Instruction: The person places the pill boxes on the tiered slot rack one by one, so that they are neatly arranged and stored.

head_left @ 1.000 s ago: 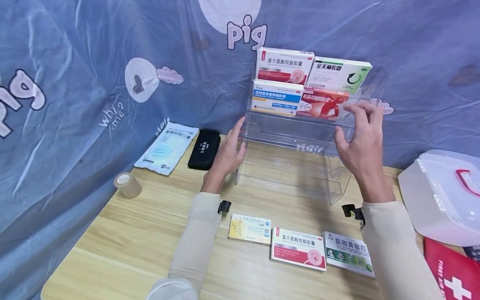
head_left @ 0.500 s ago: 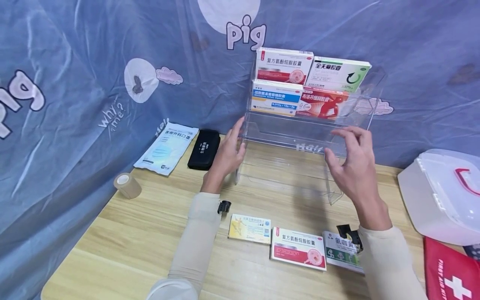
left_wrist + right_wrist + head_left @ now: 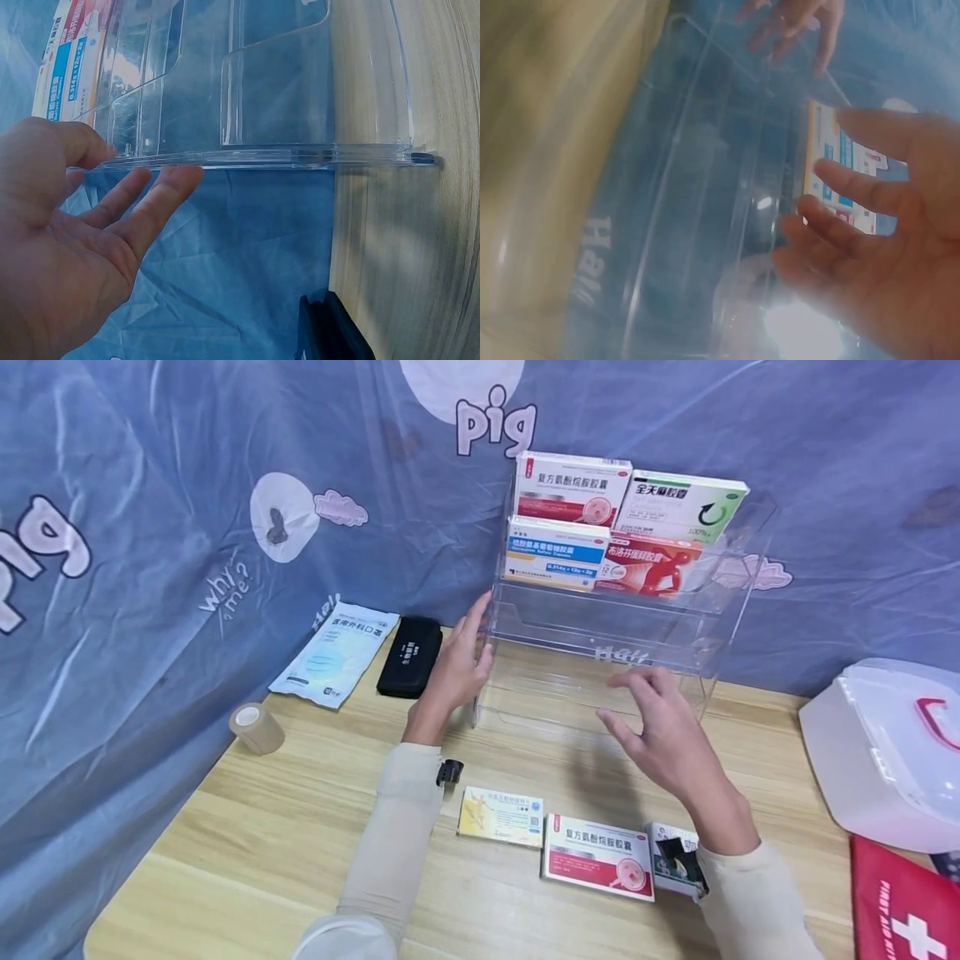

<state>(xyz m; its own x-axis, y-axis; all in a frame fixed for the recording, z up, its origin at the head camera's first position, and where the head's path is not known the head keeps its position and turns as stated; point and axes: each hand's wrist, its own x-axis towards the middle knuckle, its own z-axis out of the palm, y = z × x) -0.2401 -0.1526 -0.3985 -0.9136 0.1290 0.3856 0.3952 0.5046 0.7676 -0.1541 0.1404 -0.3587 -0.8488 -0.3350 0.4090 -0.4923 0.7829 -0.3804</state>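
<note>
My left hand touches the left side of a clear acrylic tiered display stand. In the left wrist view, its fingertips lie against the side panel's edge. My right hand, empty with fingers loosely bent, hovers in front of the stand's lower right part. The upper tiers hold a red-and-white medicine box, a green-and-white one, a blue-and-white one and a red one. On the table lie a yellow-and-white box, another red-and-white box and a green-and-white box partly hidden by the right wrist.
Left of the stand are a mask packet, a black case and a tan bandage roll. A white lidded bin and red first aid pouch stand right. A blue curtain hangs behind.
My right hand has moved down and left from the red box on the second tier to in front of the lower tiers. The left hand stays at the stand's side.
</note>
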